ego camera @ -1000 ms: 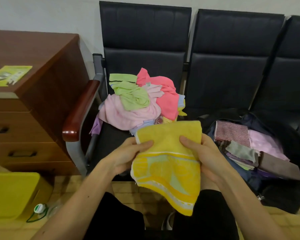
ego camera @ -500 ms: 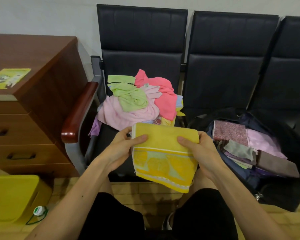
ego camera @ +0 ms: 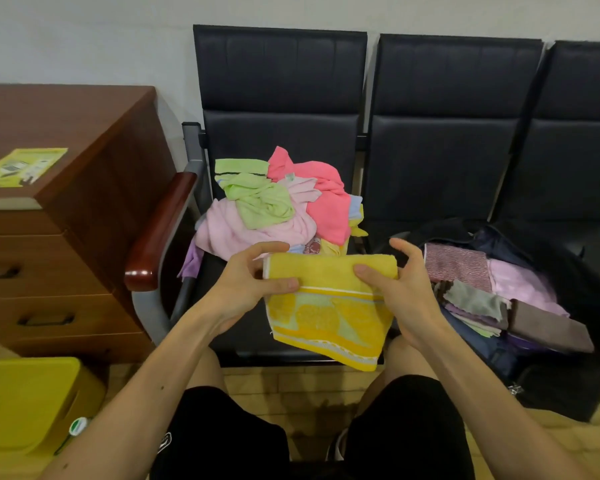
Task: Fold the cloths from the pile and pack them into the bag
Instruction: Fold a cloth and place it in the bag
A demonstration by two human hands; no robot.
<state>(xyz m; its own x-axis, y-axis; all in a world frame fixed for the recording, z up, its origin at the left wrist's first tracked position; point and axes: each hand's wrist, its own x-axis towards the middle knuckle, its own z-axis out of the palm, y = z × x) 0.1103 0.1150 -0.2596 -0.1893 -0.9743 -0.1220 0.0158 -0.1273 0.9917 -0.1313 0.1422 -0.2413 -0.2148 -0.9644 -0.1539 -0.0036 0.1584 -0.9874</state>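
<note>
A yellow towel (ego camera: 329, 313) with a pale patterned band hangs folded between my hands in front of the left seat. My left hand (ego camera: 246, 282) pinches its upper left corner with thumb and fingers. My right hand (ego camera: 395, 289) pinches the upper right corner, its other fingers spread above the fold. Behind the towel a pile of cloths (ego camera: 278, 206), pink, green and coral, lies on the left seat. A dark open bag (ego camera: 589, 271) sits on the middle seat to the right, with several folded cloths (ego camera: 471, 289) inside.
A row of black chairs (ego camera: 447, 133) stands against the wall, with a wooden armrest (ego camera: 160, 233) at the left end. A brown drawer cabinet (ego camera: 59, 237) is at the left, a yellow bin (ego camera: 25, 403) on the floor below it. My knees are at the bottom.
The towel's hanging part has been folded up, so it is shorter than a second ago. Both hands have moved slightly lower and closer to the seat edge.
</note>
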